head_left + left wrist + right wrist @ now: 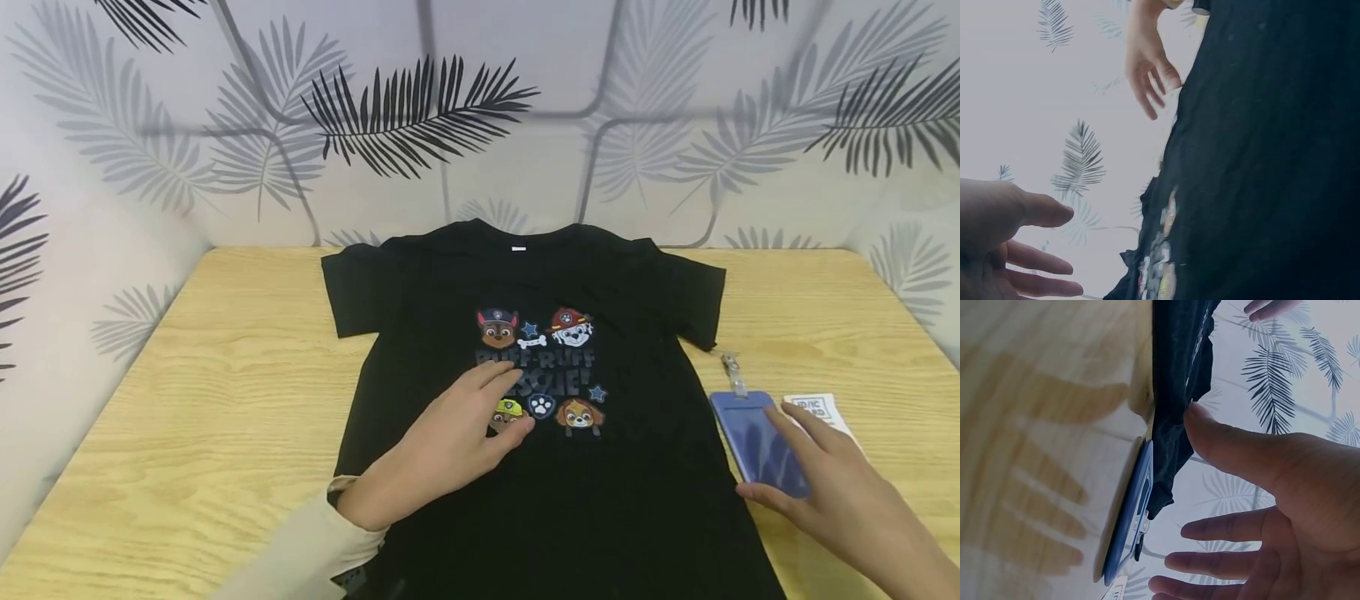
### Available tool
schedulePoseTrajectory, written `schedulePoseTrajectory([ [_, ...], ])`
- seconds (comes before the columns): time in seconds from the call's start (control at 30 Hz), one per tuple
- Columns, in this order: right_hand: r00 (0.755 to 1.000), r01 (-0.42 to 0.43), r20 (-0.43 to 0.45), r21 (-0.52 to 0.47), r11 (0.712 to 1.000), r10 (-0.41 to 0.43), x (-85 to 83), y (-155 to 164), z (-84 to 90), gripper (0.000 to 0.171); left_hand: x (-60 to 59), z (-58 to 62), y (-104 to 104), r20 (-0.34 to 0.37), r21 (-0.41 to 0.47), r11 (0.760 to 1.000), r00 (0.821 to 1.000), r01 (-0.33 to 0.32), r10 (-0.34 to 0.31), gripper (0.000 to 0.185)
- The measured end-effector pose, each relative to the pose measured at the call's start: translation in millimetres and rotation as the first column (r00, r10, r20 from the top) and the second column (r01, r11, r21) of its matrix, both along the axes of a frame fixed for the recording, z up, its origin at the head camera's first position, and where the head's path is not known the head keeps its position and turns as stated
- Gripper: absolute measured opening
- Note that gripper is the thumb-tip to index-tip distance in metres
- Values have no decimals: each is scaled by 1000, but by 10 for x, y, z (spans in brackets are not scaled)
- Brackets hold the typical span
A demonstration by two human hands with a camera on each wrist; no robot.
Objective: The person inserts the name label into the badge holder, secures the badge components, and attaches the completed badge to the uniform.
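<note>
Black cotton lies under the left hand [442,454], whose straight fingers [498,379] rest flat on the t-shirt [525,467] print. Spread, relaxed fingers [787,425] of the right hand [840,492] hover over the blue card holder [753,442], gripping nothing. That holder lies just beside the shirt's right hem, long axis running away from the person, on the wooden bench [187,400]; a white card [821,410] sits beyond.

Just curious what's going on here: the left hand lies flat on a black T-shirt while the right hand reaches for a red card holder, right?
Not quite: the card holder is blue, as the head view shows. The left hand does lie flat on the black T-shirt, and the right hand reaches for the holder.
</note>
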State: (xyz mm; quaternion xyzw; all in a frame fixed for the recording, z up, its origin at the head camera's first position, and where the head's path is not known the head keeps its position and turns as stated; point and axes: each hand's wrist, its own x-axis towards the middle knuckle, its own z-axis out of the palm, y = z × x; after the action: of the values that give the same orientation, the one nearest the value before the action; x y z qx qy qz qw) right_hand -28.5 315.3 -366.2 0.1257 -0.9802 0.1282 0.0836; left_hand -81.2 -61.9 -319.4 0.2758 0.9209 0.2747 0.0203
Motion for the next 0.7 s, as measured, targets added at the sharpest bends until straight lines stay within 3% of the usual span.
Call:
schedulePoseTrajectory([
  [0.17, 999, 8, 37, 14, 1000, -8, -5, 7, 5, 90, -103, 79, 104, -16, 43, 999, 1000, -8, 9, 48],
  [0.4, 999, 1, 50, 18, 1000, -1, -5, -10, 12, 84, -168, 158, 431, -4, 17, 998, 998, 58, -58, 45],
  [0.7, 999, 7, 31, 8, 1000, -7, 2, -19, -3, 81, -208, 92, 760, 68, 66, 996, 996, 54, -58, 42],
])
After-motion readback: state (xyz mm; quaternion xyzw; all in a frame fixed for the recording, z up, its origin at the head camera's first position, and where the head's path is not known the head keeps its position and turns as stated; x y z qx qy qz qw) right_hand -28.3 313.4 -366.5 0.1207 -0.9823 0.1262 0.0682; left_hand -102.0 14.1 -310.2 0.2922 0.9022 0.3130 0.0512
